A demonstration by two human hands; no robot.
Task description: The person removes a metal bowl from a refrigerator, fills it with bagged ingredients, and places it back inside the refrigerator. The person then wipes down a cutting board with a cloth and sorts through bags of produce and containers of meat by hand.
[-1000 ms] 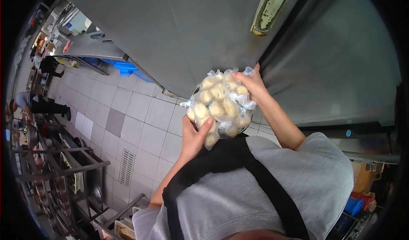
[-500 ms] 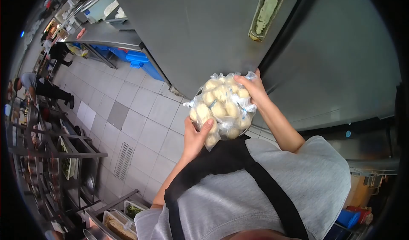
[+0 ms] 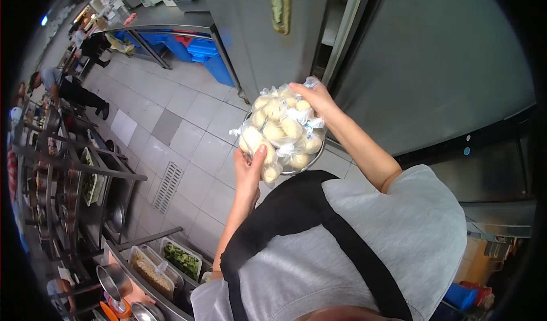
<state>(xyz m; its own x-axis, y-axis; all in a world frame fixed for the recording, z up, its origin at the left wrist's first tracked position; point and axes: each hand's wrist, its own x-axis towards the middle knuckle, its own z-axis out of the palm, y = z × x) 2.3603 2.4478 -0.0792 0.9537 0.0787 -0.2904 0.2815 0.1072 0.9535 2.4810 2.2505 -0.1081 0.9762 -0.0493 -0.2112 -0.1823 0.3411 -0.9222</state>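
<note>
Clear knotted plastic bags of round, pale dough balls (image 3: 274, 128) are heaped in a round metal bowl (image 3: 321, 154) in front of my chest; only part of its rim shows. My left hand (image 3: 249, 170) grips the near left side, thumb over a bag and fingers underneath. On the far right, my right hand (image 3: 313, 99) is closed round the edge of the load, its thumb on the bags and its fingers partly hidden. Just beyond it stands a grey steel fridge door (image 3: 250, 42) with a long recessed handle (image 3: 280, 5), slightly ajar.
A steel worktable (image 3: 171, 20) stands beyond, with blue bins (image 3: 211, 59) underneath. Behind left are containers of greens (image 3: 181, 259) and a steel pot (image 3: 114, 280). A floor drain (image 3: 168, 187) lies in the tiles. Two co-workers (image 3: 74, 93) stand by the left shelving.
A gap has opened beside the fridge door, showing its inside. My right hand has come away from the door edge. The bowl of bags has shifted slightly left in view.
</note>
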